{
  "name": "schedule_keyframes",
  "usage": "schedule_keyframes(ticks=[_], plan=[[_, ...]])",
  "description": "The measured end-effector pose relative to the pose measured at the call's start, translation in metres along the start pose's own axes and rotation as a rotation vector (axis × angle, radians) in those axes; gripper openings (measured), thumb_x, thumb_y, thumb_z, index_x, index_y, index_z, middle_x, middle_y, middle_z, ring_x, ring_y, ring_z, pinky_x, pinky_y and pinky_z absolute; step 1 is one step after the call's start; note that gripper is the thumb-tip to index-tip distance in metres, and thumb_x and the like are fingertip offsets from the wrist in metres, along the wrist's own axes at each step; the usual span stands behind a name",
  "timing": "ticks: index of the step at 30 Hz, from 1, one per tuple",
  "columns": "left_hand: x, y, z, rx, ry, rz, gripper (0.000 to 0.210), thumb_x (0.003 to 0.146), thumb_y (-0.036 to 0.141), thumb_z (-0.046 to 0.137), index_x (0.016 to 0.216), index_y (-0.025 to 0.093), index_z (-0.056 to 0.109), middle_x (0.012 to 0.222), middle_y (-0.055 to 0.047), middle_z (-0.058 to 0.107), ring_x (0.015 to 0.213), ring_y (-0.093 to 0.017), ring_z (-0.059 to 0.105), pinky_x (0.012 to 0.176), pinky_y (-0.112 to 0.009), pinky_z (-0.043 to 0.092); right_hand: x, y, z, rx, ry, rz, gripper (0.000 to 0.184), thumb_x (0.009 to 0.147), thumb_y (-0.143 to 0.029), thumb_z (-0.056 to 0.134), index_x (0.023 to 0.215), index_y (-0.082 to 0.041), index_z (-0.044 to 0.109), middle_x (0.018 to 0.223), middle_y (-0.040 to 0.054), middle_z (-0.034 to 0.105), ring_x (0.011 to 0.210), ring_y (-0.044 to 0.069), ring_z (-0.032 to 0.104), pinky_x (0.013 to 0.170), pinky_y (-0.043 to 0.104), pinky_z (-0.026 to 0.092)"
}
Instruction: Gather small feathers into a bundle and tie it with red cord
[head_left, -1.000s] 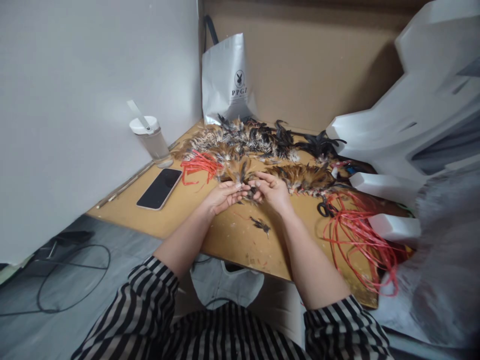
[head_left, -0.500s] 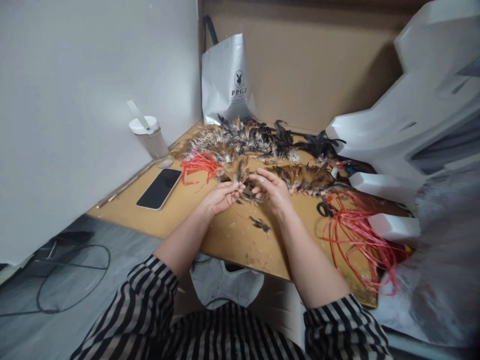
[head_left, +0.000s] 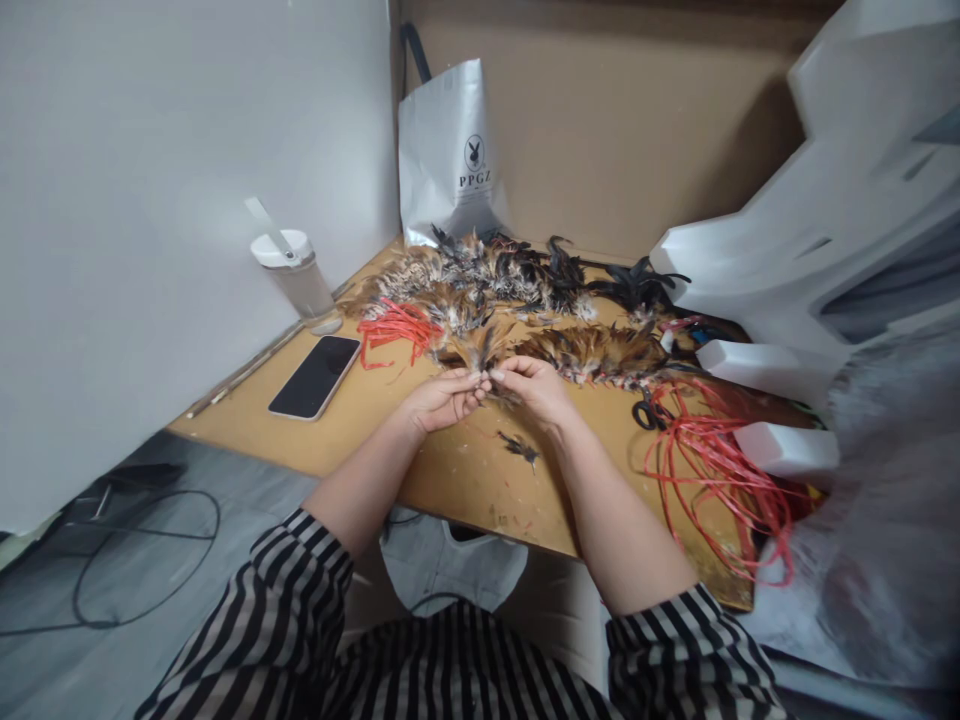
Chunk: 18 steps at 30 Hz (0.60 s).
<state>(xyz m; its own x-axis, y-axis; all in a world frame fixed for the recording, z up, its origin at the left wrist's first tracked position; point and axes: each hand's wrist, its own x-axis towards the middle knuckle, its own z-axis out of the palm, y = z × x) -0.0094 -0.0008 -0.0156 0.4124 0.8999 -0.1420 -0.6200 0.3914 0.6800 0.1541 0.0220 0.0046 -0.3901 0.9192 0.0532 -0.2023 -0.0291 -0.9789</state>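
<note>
My left hand [head_left: 448,397] pinches the base of a small bunch of brown feathers [head_left: 480,345], whose tips fan upward away from me. Close against it, my right hand [head_left: 534,388] has thumb and fingertips pressed together at the same quill ends; the exact grip is too small to make out. Behind both hands lies a long pile of brown, black and speckled feathers [head_left: 517,275]. A row of brown feathers [head_left: 600,352] stretches to the right of my right hand. One small dark feather tuft [head_left: 519,448] rests on the table just below the hands.
Red plastic strips [head_left: 397,332] lie left of the feathers, and a tangle of red strands [head_left: 712,460] hangs over the right edge beside black scissors handles [head_left: 645,413]. A phone [head_left: 315,377], a lidded cup [head_left: 296,275] and a silver bag [head_left: 446,150] stand along the left. White foam pieces [head_left: 787,450] crowd the right.
My right hand has come down and left, its fingers closing from a raised, looser pose to a pinch beside my left fingertips. The left hand keeps its hold on the feathers.
</note>
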Motion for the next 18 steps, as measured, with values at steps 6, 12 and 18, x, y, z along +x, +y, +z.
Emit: schedule_keyframes(ticks=[6,12,18], plan=[[0.0031,-0.0013,0.0035,0.145,0.125,0.079,0.009,0.077,0.010,0.058,0.082,0.006,0.064,0.073,-0.008,0.068,0.063,-0.009,0.064,0.055,-0.015,0.048,0.0010,-0.0014,-0.0011,-0.058,0.070,0.030,0.022,0.058,-0.034,0.073,0.063,-0.015,0.062,0.055,-0.0024,0.060,0.048,0.006,0.047,0.053,0.021,0.037],[0.0050,-0.0046,0.0016,0.238,0.157,0.090,0.010,0.075,0.017,0.062,0.079,0.008,0.064,0.072,-0.007,0.068,0.060,-0.009,0.063,0.051,-0.015,0.046,-0.0001,-0.0018,0.0049,-0.205,0.129,-0.001,0.022,0.057,-0.034,0.071,0.062,-0.014,0.061,0.058,-0.0004,0.060,0.052,0.009,0.049,0.055,0.023,0.038],[0.0059,-0.0060,0.0029,0.275,0.168,0.109,0.012,0.074,0.018,0.064,0.079,0.008,0.063,0.071,-0.007,0.067,0.058,-0.007,0.062,0.052,-0.014,0.046,0.0014,0.0018,0.0056,-0.228,0.187,-0.033,0.022,0.056,-0.032,0.071,0.059,-0.015,0.058,0.058,-0.0006,0.060,0.053,0.010,0.050,0.056,0.024,0.039]])
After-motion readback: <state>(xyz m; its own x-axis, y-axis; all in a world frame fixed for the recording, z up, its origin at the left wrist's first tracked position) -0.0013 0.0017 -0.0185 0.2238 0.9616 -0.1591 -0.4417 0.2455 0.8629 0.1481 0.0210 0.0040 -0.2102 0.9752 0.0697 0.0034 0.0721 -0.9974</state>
